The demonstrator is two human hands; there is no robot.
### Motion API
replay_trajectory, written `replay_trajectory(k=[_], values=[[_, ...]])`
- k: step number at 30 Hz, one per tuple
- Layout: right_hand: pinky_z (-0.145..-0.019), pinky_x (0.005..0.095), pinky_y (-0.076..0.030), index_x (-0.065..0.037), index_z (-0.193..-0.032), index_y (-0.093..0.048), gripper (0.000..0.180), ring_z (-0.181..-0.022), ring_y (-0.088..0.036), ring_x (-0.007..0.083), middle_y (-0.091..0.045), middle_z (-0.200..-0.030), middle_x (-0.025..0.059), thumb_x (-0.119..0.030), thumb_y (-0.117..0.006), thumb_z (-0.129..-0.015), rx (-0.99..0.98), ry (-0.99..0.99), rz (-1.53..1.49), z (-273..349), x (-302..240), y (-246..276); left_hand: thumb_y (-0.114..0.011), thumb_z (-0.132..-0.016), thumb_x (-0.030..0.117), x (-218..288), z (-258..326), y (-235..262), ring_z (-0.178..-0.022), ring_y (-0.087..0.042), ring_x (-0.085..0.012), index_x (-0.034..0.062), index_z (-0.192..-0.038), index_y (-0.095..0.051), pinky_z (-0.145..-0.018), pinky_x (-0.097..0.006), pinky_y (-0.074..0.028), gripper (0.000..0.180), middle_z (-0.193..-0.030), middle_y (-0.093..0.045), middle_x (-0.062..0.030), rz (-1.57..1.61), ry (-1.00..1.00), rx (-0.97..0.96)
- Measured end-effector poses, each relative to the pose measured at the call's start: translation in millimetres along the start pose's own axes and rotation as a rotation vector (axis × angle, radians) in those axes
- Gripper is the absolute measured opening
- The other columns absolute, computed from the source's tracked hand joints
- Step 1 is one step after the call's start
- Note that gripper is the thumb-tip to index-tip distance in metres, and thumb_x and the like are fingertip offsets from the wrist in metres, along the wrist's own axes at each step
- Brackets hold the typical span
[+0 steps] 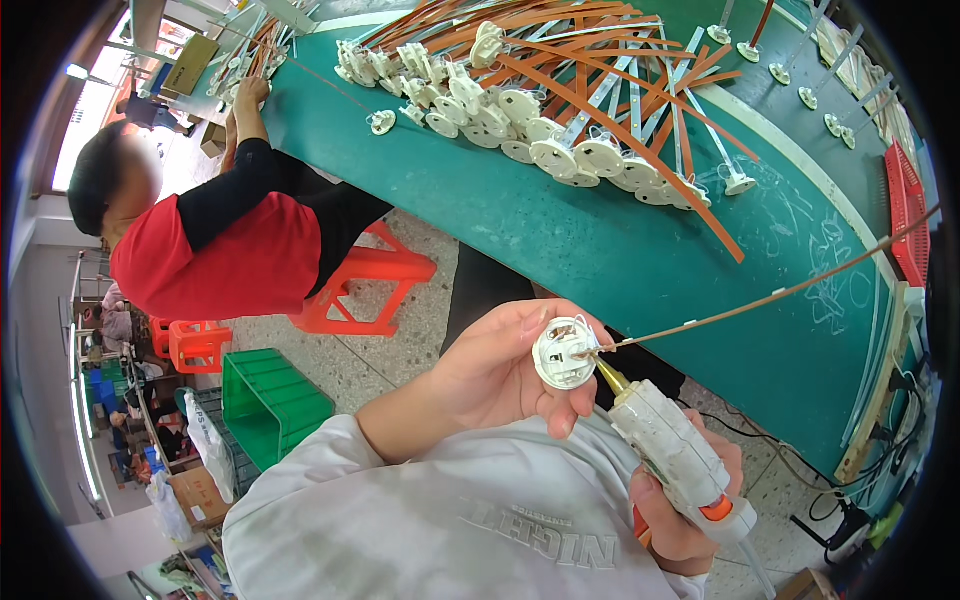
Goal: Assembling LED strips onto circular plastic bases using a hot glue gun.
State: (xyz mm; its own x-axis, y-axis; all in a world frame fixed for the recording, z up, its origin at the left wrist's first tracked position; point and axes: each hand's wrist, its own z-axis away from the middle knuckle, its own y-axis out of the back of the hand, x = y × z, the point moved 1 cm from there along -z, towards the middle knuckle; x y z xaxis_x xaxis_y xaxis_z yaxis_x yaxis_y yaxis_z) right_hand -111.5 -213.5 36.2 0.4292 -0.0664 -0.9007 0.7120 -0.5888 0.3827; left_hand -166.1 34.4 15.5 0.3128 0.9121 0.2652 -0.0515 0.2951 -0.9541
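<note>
In front of my body, my left hand [478,372] grips a round white plastic base [556,372] by its rim, with its inner side facing up. A long thin strip [770,299] runs from the base toward the far right, with small white pieces along it. My right hand [690,505] is wrapped around a white glue gun [668,440] with an orange part near its rear. The gun's brass nozzle [611,376] points at the base, right beside the spot where the strip meets it. Whether the tip touches cannot be made out.
A green table [400,165] carries a heap of orange and silvery strips with round white bases [600,158]. At the right stand a red basket [907,215] and cables. A co-worker in red [220,245] sits left on a red stool [375,285], near a green crate [270,400].
</note>
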Motion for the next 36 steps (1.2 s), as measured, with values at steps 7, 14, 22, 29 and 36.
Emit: replay_trajectory(k=[7,14,22,29,36], values=[[-0.084,0.0376,-0.043,0.010,-0.119,-0.046,0.048,-0.066,-0.059,0.0167,-0.068,-0.075,0.0124,-0.002,-0.065,-0.077,-0.038,-0.051,-0.065,-2.2,0.5,-0.4,-0.050,-0.104,0.036,0.1,0.6,3.4,-0.075,-0.072,-0.0322,-0.0070,-0.130,-0.049,-0.068,-0.038,-0.062,0.050,-0.098,-0.069,-0.0264,0.007,-0.008,-0.011],[-0.082,0.0370,-0.043,0.012,-0.117,-0.057,0.045,-0.063,-0.058,0.0168,-0.066,-0.068,0.0075,-0.005,-0.066,-0.075,0.052,-0.078,-0.140,-3.4,-1.4,-3.2,-0.047,-0.105,0.036,-0.5,0.3,5.6,-0.080,-0.072,-0.0325,-0.0087,-0.129,-0.050,-0.066,-0.040,-0.062,0.051,-0.097,-0.068,-0.0261,0.085,0.008,-0.034],[-0.057,0.0355,-0.037,-0.003,-0.080,-0.072,0.019,-0.052,-0.049,0.0215,-0.064,-0.063,0.0029,-0.004,-0.075,-0.062,0.307,-0.063,-0.170,-19.2,-9.1,-11.4,-0.035,-0.108,0.039,-3.0,2.1,3.7,-0.073,-0.074,-0.0351,-0.0150,-0.134,-0.036,-0.061,-0.036,-0.061,0.060,-0.095,-0.065,-0.0337,0.227,0.020,0.035],[-0.058,0.0356,-0.037,-0.003,-0.085,-0.075,0.022,-0.051,-0.049,0.0209,-0.064,-0.063,0.0022,-0.004,-0.075,-0.063,0.282,-0.118,-0.239,-18.6,-8.6,-9.8,-0.034,-0.108,0.039,-2.3,2.7,1.4,-0.074,-0.074,-0.0360,-0.0143,-0.134,-0.035,-0.062,-0.036,-0.061,0.059,-0.095,-0.065,-0.0339,0.255,0.018,0.037],[-0.058,0.0357,-0.037,-0.004,-0.085,-0.075,0.021,-0.052,-0.050,0.0205,-0.064,-0.063,0.0020,-0.004,-0.075,-0.063,0.162,-0.110,-0.198,-18.9,-7.4,-5.5,-0.037,-0.107,0.038,-2.5,2.0,7.6,-0.078,-0.074,-0.0354,-0.0131,-0.135,-0.034,-0.068,-0.037,-0.061,0.059,-0.100,-0.065,-0.0354,0.236,0.019,0.000]])
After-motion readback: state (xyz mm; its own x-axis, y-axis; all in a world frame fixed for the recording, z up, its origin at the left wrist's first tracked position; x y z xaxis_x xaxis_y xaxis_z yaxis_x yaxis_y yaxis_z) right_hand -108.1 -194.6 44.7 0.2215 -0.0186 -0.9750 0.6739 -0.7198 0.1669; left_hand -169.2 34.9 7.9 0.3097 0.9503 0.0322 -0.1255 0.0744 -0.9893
